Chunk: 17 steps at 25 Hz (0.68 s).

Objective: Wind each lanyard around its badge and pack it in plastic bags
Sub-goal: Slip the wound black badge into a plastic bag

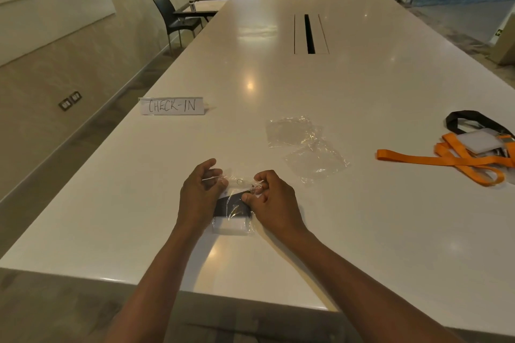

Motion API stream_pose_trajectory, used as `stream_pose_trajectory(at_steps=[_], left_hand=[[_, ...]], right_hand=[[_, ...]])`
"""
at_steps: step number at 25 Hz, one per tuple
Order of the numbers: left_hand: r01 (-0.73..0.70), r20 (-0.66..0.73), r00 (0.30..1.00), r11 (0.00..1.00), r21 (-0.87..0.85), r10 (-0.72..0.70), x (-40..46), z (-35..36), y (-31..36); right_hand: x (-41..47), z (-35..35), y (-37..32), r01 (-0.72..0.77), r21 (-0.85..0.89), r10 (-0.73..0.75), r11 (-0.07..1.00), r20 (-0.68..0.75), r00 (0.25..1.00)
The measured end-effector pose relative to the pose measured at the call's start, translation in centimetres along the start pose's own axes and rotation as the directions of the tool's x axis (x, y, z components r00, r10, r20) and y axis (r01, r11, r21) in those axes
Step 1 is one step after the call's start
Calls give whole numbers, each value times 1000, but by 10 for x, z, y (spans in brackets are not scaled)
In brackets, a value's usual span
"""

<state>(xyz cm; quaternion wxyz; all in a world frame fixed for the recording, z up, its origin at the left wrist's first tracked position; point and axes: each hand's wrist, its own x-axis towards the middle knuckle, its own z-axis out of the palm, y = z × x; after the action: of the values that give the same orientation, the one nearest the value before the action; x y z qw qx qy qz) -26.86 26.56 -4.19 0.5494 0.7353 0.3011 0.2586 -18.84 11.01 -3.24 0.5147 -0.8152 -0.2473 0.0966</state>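
**A:** Where do you stand with the packing?

**B:** You have one badge [232,211] inside a clear plastic bag [234,203], lying on the white table [278,86] right in front of you. A dark lanyard looks wound around its upper half; the white lower part shows through the plastic.

**A:** And your hands?

**B:** Your left hand [199,192] has its fingers curled, pinching the left corner of the bag's mouth. Your right hand [271,200] pinches the right side of the mouth between thumb and fingertips. Both are closed on the plastic, none of the fingers spread. I'd judge you're closing or sealing the top, so this first one is nearly done but not finished.

**A:** What's left?

**B:** Two more empty bags [303,145] lie overlapping just beyond your right hand, apart from the one you hold. Far to your right sits a loose heap: an orange lanyard [446,160] sprawled unwound, a black lanyard [471,120] behind it, and a white badge [479,142] among them. Whether a second badge lies in there, I cannot tell; part of the heap runs off the edge of the view.

**A:** So roughly a third through?

**B:** That's my guess: one almost packed, two lanyards not yet wound, two bags waiting. The CHECK-IN sign [172,106] stands off to your left, out of your way.
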Motion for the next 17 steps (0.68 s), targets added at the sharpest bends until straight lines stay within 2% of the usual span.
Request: stream_pose_trajectory(at_steps=[6, 11, 14, 17], left_hand=[[-33, -60, 998, 998, 48, 35, 1, -1, 1], [-10, -175, 984, 1000, 23, 14, 0, -3, 10], [-82, -255, 961, 990, 116, 109, -3, 0, 24], [-177, -205, 957, 973, 151, 206, -3, 13, 48]], right_hand=[[-8, 1, 5, 69, -55, -73, 996, -78, 994], [-9, -5, 11, 68, -10, -68, 998, -107, 992], [-6, -10, 16, 58, 23, -55, 998, -104, 993], [-3, -21, 24, 49, 40, -44, 998, -111, 993]])
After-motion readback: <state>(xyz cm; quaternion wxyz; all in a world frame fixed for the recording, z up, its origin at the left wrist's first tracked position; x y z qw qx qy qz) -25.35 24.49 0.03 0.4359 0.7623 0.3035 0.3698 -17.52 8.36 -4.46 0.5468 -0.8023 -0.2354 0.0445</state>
